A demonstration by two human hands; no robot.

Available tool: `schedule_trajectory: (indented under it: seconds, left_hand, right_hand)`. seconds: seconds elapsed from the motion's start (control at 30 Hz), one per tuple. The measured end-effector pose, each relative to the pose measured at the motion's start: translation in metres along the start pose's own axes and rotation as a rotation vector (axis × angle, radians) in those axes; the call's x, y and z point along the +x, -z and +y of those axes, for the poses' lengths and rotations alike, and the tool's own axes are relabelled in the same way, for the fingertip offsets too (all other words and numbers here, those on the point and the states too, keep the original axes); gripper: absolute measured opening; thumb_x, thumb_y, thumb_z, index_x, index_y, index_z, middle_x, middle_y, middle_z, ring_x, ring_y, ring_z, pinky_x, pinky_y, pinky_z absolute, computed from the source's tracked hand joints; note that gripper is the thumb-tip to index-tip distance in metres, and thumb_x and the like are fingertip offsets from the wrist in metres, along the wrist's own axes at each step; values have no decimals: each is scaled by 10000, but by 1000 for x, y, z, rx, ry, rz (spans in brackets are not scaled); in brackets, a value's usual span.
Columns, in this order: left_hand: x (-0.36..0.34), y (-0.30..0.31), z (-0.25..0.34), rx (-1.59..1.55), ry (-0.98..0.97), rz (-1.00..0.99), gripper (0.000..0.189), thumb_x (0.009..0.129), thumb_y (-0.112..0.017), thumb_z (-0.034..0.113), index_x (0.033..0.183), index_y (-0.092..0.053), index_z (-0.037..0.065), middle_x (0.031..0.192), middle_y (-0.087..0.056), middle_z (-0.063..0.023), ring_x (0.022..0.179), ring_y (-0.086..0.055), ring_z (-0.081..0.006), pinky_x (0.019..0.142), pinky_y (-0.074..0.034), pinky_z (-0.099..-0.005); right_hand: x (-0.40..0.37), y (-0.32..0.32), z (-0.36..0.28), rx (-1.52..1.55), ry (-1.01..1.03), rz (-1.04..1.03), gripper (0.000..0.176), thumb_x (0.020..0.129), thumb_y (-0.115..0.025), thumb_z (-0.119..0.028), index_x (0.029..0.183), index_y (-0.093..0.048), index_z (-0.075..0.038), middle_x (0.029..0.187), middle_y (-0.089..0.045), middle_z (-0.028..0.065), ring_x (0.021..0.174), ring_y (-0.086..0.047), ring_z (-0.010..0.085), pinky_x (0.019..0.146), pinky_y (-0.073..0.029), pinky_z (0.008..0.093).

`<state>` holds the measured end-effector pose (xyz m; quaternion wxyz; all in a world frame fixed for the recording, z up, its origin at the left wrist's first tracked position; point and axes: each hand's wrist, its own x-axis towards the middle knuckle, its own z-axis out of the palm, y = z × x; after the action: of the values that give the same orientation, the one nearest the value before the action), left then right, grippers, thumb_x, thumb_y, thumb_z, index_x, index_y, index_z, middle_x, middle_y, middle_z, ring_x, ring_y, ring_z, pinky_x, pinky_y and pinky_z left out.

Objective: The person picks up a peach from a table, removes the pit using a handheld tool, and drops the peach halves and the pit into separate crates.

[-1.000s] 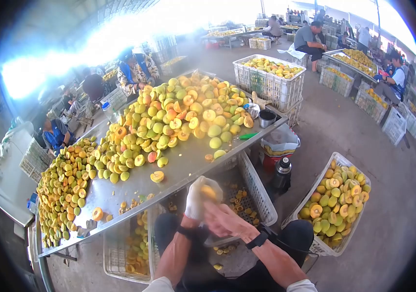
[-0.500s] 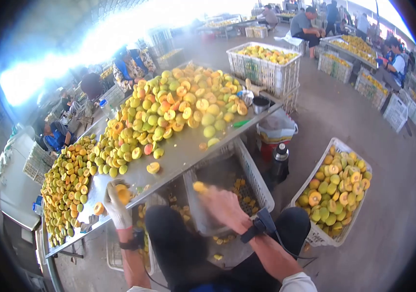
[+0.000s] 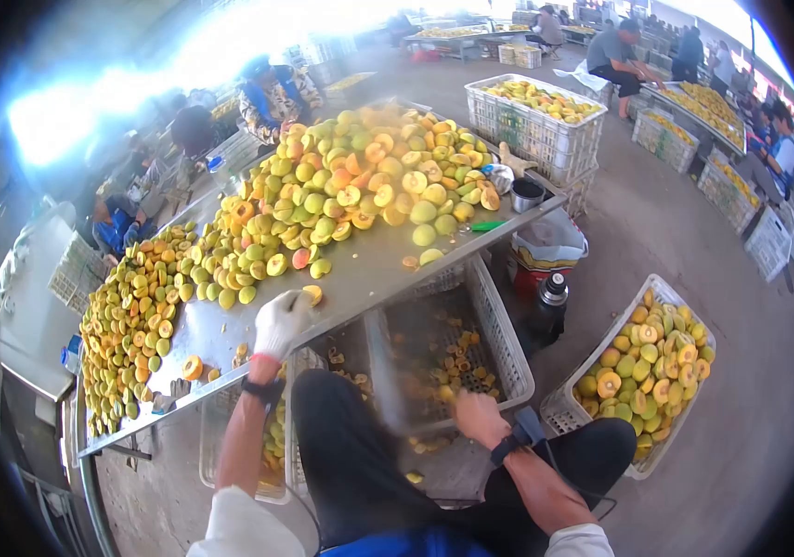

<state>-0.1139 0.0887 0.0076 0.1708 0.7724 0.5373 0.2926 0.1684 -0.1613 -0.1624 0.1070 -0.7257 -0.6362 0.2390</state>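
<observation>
My left hand point(image 3: 283, 323), in a white glove, is at the metal table's point(image 3: 360, 269) near edge, its fingertips closed on a cut fruit half point(image 3: 312, 295). A large heap of yellow-green and orange fruit halves point(image 3: 323, 186) covers much of the tabletop. My bare right hand point(image 3: 481, 418) is closed over the front edge of a grey crate point(image 3: 515, 357); what its fingers hold is too small to tell. Inside that crate lie small orange fruit pieces point(image 3: 462, 357). Another fruit half point(image 3: 193, 368) rests on the table at left, near a grey glove point(image 3: 170, 396).
A crate full of fruit point(image 3: 643, 371) stands on the floor at right. Near it are a black thermos point(image 3: 551, 302) and a bag point(image 3: 550, 243). A metal cup point(image 3: 527, 194) and green-handled tool point(image 3: 487, 226) sit at the table's right end. People point(image 3: 276, 97) work beyond.
My left hand has left the fruit half it held and moved right to another on the table. My right hand has moved down and right, nearer my knee. The view has shifted.
</observation>
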Motion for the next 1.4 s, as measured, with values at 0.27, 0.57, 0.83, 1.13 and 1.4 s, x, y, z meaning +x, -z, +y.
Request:
schedule_trajectory:
  seconds: [0.27, 0.57, 0.83, 1.13, 1.4]
  left_hand:
    - [95, -64, 2, 208, -71, -152, 444, 959, -573, 449, 1047, -760, 57, 944, -736, -230, 911, -715, -399, 824, -541, -458]
    - [222, -145, -37, 344, -181, 73, 366, 970, -603, 396, 1127, -719, 86, 1073, -719, -213, 972, -701, -398, 857, -543, -477]
    - [311, -153, 20, 83, -233, 473, 327, 960, -660, 356, 1179, -700, 116, 1104, -707, -184, 1000, -688, -386, 862, -544, -483]
    - [385, -179, 10, 466, -175, 240, 436, 833, -684, 428, 1126, -691, 104, 1136, -719, -191, 1052, -691, -389, 902, -545, -488]
    - [326, -162, -30, 385, -250, -54, 438, 822, -678, 299, 1216, -724, 114, 1202, -710, -200, 1107, -678, -380, 964, -538, -451]
  right_hand:
    - [0, -22, 25, -204, 9, -1, 200, 902, -609, -188, 899, -712, -16, 830, -754, 185, 765, -767, 330, 657, -598, 455]
    - [31, 39, -17, -7, -42, 26, 267, 997, -582, -265, 1079, -538, -14, 763, -721, 210, 719, -712, 428, 638, -536, 534]
    - [35, 70, -40, 257, 3, 114, 371, 1015, -614, -296, 1263, -481, -55, 782, -714, 213, 693, -691, 444, 650, -525, 556]
    - [8, -6, 11, -123, -81, -460, 508, 974, -516, -190, 1366, -434, 123, 811, -733, 257, 787, -743, 421, 713, -570, 534]
    - [18, 37, -6, 104, -91, -201, 394, 1009, -557, -228, 1255, -449, 60, 729, -700, 252, 701, -697, 463, 648, -526, 568]
